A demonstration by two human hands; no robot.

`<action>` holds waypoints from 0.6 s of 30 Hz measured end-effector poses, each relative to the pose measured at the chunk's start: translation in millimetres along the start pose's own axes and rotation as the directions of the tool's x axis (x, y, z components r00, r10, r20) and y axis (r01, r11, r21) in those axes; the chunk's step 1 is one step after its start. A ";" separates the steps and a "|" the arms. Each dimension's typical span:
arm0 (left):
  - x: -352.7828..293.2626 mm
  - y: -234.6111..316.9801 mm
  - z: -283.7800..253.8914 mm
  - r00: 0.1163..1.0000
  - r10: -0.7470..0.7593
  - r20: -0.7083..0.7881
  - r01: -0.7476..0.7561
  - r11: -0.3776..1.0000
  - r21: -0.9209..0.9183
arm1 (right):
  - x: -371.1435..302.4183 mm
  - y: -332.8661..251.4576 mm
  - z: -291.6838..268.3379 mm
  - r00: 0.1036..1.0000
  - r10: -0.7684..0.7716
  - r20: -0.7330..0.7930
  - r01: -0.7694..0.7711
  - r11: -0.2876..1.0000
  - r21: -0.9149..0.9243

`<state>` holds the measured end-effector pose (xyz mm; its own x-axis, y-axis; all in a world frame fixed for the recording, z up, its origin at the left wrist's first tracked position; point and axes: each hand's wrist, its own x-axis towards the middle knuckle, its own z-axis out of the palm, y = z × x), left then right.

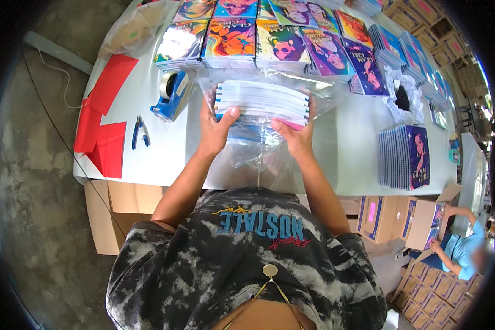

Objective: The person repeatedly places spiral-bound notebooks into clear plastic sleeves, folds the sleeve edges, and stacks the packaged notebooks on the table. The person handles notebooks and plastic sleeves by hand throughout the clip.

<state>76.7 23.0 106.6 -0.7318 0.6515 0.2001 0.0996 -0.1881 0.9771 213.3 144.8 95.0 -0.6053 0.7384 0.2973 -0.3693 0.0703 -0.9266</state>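
Since a loose pile would probably slide, in the head view the left hand point(215, 131) and right hand point(300, 138) each grip an end of the notebook stack point(261, 100), clear plastic point(252, 154) around it, above the white table point(344, 159). Blue tape dispenser point(173, 100) and nippers point(135, 136) sit left, likely keeping the middle free; that's one of each, plus one held stack.

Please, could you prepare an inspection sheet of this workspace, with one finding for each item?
Surface: white table, notebooks at back and right.
Job's things: held stack, clear plastic around it.
Clutter: tape dispenser, pliers and red sheets at left; crumpled plastic at right.
Hands: left hand and right hand grip the stack's two ends.
Cables: white cord, dark cable, far left.
Surroundings: cartons; co-worker at lower right.
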 end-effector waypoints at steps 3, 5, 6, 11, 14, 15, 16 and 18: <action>11.2 -15.6 -6.7 0.998 0.044 0.044 -0.049 0.992 0.120 | 11.7 11.3 8.3 0.999 0.009 -0.036 -0.008 1.000 0.029; 5.6 -21.4 -4.3 0.991 0.128 -0.023 -0.121 0.970 0.209 | 16.2 13.3 16.2 0.986 -0.001 -0.168 -0.018 0.993 -0.114; 1.7 -23.7 -1.9 0.979 0.193 -0.064 -0.170 0.951 0.257 | 17.9 15.8 18.3 0.976 0.025 -0.215 -0.064 0.982 -0.176; -9.4 -35.2 3.7 0.840 0.542 -0.010 -0.384 0.608 0.695 | 29.6 18.1 30.0 0.927 -0.148 -0.345 -0.021 0.898 -0.440; -13.1 -18.3 10.5 0.839 0.528 0.130 -0.395 0.427 0.813 | 29.0 21.0 28.4 0.923 -0.104 -0.371 -0.067 0.905 -0.420; -13.2 -14.3 13.5 0.839 0.513 0.184 -0.403 0.358 0.842 | 29.6 19.5 28.6 0.926 -0.103 -0.364 -0.067 0.902 -0.426; -10.2 -16.3 16.2 0.839 0.502 0.208 -0.417 0.348 0.840 | 30.1 16.6 29.0 0.928 -0.102 -0.358 -0.068 0.900 -0.431; -8.7 -7.7 19.7 0.863 0.435 0.259 -0.435 0.377 0.818 | 28.1 14.5 28.6 0.927 -0.198 -0.320 -0.033 0.804 -0.593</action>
<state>95.6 33.3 98.7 -0.4134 0.6704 0.6161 0.9073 0.2464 0.3406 170.8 147.4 96.4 -0.2624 0.8847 0.3852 0.1412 0.4301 -0.8917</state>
